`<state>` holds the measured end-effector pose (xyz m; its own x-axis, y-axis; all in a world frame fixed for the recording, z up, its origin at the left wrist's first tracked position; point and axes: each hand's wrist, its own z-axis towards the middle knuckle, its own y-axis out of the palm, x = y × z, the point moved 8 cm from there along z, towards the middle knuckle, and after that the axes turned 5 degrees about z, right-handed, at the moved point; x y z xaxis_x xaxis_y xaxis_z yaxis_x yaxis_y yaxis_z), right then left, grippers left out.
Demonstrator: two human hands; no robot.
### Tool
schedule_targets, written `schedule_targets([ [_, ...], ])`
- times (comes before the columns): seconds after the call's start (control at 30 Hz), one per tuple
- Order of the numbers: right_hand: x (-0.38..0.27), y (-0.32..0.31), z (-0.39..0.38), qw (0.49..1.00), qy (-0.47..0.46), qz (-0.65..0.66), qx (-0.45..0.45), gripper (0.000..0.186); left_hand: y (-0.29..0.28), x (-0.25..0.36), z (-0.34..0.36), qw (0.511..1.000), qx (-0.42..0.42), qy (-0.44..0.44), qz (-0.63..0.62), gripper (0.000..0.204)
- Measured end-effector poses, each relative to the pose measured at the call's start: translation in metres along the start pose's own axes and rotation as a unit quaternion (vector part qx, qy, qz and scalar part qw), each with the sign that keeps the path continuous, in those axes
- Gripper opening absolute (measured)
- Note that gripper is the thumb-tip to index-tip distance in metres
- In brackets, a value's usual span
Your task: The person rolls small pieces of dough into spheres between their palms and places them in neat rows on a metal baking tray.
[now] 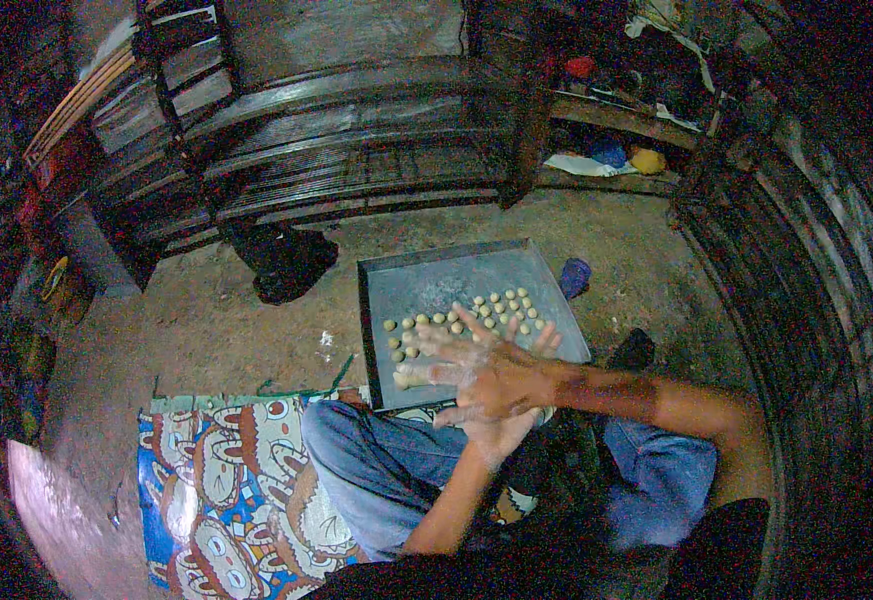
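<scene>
My right hand (493,372), fingers spread and dusted pale, lies across the top of my left hand (494,428), palms toward each other. My left hand's fingers also look spread; anything between the palms is hidden, and motion blurs both hands. They are over the near part of a square metal tray (443,254) on the floor. Several small, pale round balls (494,297) sit in rows in the tray, some hidden by my hands, with white powder (441,290) on the tray's bottom.
A patterned mat (236,480) lies under my legs (376,470). Beside the tray are a purple cup (574,277) and dark objects. A black bundle (281,260) lies at the left. Dark racks (356,130) and cluttered shelves (606,180) surround the floor (206,330).
</scene>
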<state>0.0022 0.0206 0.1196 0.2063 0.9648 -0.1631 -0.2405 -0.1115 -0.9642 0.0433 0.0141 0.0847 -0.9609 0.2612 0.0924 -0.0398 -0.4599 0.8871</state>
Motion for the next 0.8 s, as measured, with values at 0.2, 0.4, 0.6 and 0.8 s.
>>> schedule_targets([
  [0.2,0.007,0.002,-0.009,0.999,0.025,0.009,-0.022,0.073,-0.029,0.037,0.001,0.997,0.056,0.052,-0.017,0.088],
  [0.4,-0.035,0.011,0.01,0.998,-0.019,0.049,0.036,0.073,-0.032,0.025,0.005,0.996,0.052,0.028,0.067,0.09],
  [0.6,0.002,0.005,0.016,1.0,-0.002,-0.022,0.015,0.072,-0.002,0.008,0.003,0.997,0.027,0.033,0.059,0.09],
  [0.8,0.017,0.004,0.01,0.999,0.022,-0.037,-0.019,0.072,-0.034,0.045,-0.012,0.968,0.114,0.051,-0.218,0.088],
])
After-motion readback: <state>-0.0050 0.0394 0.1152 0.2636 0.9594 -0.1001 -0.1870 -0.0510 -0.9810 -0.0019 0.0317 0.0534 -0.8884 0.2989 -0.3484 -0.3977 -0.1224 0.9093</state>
